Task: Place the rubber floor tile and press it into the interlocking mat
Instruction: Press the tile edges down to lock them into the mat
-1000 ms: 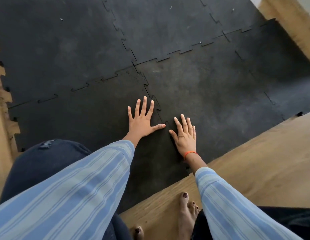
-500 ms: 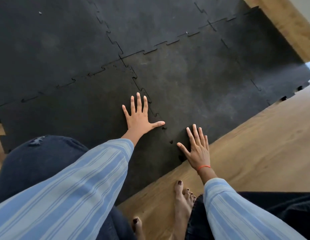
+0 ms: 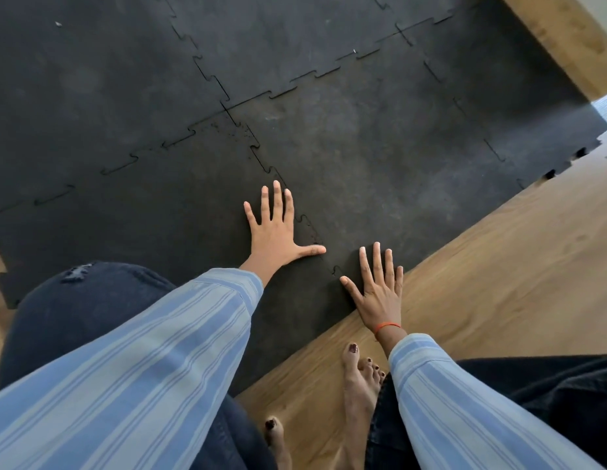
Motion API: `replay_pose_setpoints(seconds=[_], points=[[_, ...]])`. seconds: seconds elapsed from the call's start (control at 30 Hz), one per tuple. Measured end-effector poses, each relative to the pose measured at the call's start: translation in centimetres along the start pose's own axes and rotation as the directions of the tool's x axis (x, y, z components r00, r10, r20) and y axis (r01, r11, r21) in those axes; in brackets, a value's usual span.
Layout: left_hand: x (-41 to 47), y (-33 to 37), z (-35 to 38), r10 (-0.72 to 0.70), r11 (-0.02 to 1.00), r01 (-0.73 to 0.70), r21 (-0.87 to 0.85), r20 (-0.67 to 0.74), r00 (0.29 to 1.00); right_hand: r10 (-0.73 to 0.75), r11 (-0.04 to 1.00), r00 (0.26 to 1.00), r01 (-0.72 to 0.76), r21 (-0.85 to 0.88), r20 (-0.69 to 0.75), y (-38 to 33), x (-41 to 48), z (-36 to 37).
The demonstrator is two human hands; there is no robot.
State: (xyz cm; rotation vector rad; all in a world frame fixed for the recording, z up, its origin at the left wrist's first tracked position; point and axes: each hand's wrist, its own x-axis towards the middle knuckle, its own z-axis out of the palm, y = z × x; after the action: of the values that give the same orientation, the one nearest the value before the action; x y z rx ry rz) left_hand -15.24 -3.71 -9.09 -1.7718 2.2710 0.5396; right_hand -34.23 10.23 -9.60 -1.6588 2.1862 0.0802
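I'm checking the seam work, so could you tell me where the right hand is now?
The right hand lies flat at the mat's near edge, straddling the wooden floor, just right of the toothed seam and the left hand.

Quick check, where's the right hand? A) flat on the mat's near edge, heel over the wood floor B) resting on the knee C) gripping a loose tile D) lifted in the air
A: the right hand lies flat, fingers spread, on the mat at its near edge, with the wrist over the wood floor.
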Motion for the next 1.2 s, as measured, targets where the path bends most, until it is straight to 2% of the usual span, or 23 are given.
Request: replay_pose_setpoints(seconds=[0.13, 0.27, 0.37, 0.43, 0.5, 0.57, 0.8, 0.9, 1.0, 1.2], points=[[-1.5, 1.3, 1.5, 0.125, 0.988, -0.125, 0.095, 0.0, 0.992, -0.032, 0.994, 0.999, 0.027, -0.106, -0.044, 0.3, -0.1, 0.8], [-1.5, 1.4, 1.5, 0.117, 0.987, -0.117, 0.106, 0.011, 0.993, -0.052, 0.986, 0.999, 0.051, -0.156, -0.008, 0.0, -0.2, 0.9], [-1.3, 1.0, 1.5, 0.114, 0.988, -0.113, 0.101, -0.004, 0.993, -0.066, 0.99, 0.996, 0.057, -0.13, -0.061, -0.4, 0.1, 0.7], [-0.6, -0.4, 1.0, 0.036, 0.998, -0.033, 0.048, -0.057, 0.998, -0.154, 0.981, 0.986, 0.144, -0.13, -0.069, -2.0, 1.6, 0.3], [0.4, -2.4, 0.3, -0.075, 0.997, 0.075, -0.009, -0.091, 0.993, -0.297, 0.949, 0.954, 0.29, -0.128, -0.046, -4.5, 3.4, 0.1], [1.3, -3.7, -0.3, -0.104, 0.995, 0.104, -0.004, -0.075, 0.992, -0.395, 0.91, 0.919, 0.39, -0.142, -0.008, -6.4, 4.7, 0.1], [2.0, -4.5, -1.3, -0.067, 0.997, 0.068, 0.029, -0.027, 0.997, -0.379, 0.91, 0.924, 0.382, -0.159, 0.053, -8.2, 6.1, -0.8], [4.2, -6.3, -3.3, -0.077, 0.997, 0.077, 0.007, -0.034, 0.996, -0.448, 0.876, 0.888, 0.459, -0.148, 0.105, -10.4, 9.3, -1.7], [5.8, -8.3, -5.0, -0.088, 0.995, 0.089, -0.036, 0.019, 0.996, -0.5, 0.843, 0.857, 0.514, -0.158, 0.125, -12.5, 12.2, -2.3], [6.2, -8.9, -4.8, -0.077, 0.996, 0.078, -0.031, 0.049, 0.996, -0.482, 0.843, 0.857, 0.511, -0.171, 0.183, -13.8, 13.2, -2.5]])
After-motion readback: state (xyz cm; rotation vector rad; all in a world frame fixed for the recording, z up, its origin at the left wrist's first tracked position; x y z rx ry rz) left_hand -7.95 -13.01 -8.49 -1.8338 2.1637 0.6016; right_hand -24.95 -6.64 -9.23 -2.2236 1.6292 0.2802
